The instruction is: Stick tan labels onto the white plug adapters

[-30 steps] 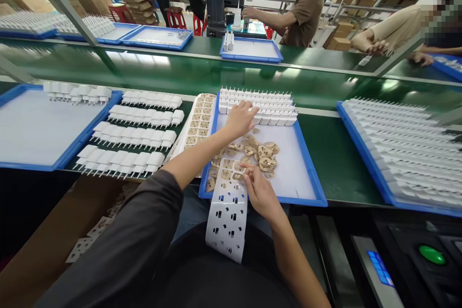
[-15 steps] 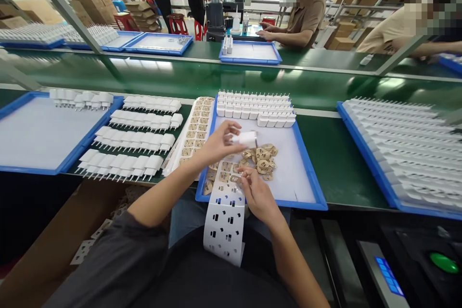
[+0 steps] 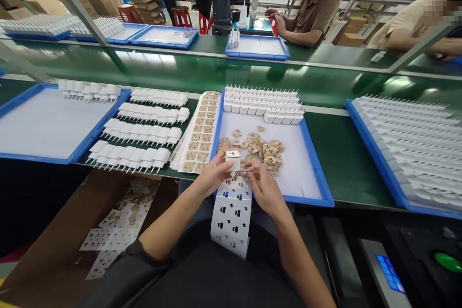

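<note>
A white plug charger [image 3: 233, 161] is held in my left hand [image 3: 212, 173], its flat face with a small port turned up. Just right of it, my right hand [image 3: 266, 187] is closed, thumb and fingertips pinching a small, thin sticker [image 3: 246, 170] that is partly hidden. Below both hands a white label strip [image 3: 231, 216] with cut-out holes curves down toward my lap. Beige peeled pieces [image 3: 272, 149] lie heaped in the blue-rimmed tray [image 3: 314, 168] behind my hands. Rows of white chargers [image 3: 252, 103] stand pins up at the tray's back.
Left of the tray lie a stack of label sheets [image 3: 198, 134] and rows of chargers [image 3: 140, 134]. Another blue tray [image 3: 68, 156] is farther left. A full charger tray [image 3: 404, 154] sits at right. A cardboard box [image 3: 54, 236] holds scrap sheets below. A co-worker [image 3: 314, 14] sits opposite.
My left hand has drawn the charger down and nearer, turning its port face up. My right hand has moved from the label strip to beside the charger. The view has shifted slightly.
</note>
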### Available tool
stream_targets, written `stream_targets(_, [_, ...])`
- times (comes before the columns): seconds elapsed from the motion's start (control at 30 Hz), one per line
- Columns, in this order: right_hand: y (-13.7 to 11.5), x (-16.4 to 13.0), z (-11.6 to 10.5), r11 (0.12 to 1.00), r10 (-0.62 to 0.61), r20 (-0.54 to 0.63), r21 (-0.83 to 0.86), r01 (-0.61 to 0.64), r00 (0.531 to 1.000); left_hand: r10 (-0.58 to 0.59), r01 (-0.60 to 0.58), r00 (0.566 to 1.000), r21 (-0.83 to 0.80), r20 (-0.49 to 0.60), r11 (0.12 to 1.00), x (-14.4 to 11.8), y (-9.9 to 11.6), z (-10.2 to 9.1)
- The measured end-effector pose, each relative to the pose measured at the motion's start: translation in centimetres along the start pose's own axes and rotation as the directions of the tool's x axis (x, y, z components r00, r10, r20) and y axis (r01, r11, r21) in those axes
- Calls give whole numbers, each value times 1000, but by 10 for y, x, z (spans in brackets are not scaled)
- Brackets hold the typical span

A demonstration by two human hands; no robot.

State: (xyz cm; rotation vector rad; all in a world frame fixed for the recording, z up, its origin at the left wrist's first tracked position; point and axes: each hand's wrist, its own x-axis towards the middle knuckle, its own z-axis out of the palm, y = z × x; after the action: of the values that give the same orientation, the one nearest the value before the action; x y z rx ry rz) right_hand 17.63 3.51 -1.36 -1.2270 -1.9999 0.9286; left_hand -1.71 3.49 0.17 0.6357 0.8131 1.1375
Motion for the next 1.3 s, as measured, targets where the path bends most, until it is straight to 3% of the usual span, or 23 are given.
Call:
stream_targets(0.13, [1,0,0,999,33,-10,34,-33,999,101,-91,992,121,-81,989,0,-5,-2])
stream_targets(0.23, [2,1,-1,994,61,-20,97,-59,998,98,-71,991,270,-88,960,1,-9,-5])
stream_targets(0.37, [5,2,0,981,95,-20,172,-90,995,50,-36,996,183,-73,982,4,-12,-7])
stream_targets(0.5, [10,2,0,955,95,-50,285,-77,994,114,-102,993,267,-31,958,3,-12,-7])
stream_targets(0.6, [12,2,-4,917,106,-160,397,-35,981,195,-191,980,400,31,896,-1,-13,-6])
stream_targets(0.73, [5,1,-11,891,140,-253,455,-10,957,176,-201,980,467,97,861,-4,-13,-5])
stream_targets(1.0, [-18,5,-9,910,122,-185,413,-35,975,180,-223,974,488,135,844,-7,-11,-5])
stream_targets(1.3, [-22,7,-6,921,133,-143,384,-68,981,189,-235,971,476,144,847,-7,-13,-5])
